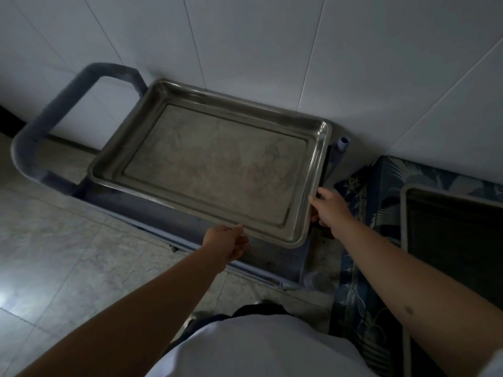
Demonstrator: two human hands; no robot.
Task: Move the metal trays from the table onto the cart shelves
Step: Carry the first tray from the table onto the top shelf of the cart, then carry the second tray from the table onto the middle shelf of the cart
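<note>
A large rectangular metal tray (215, 161) hangs over the top of the grey cart (272, 263), which stands against the wall. My left hand (227, 242) grips the tray's near long rim. My right hand (330, 209) grips the tray's near right corner, thumb on the rim. The tray is empty and looks roughly level. Whether it rests on the cart or is just above it I cannot tell. A second metal tray (402, 213) lies on the table at the right, partly cut off by the frame edge.
The cart's looped grey handle (54, 110) sticks out to the left. The table at the right carries a blue leaf-patterned cloth (381, 186). A white tiled wall (272, 50) runs behind the cart. Pale marble floor tiles (68, 254) lie at left.
</note>
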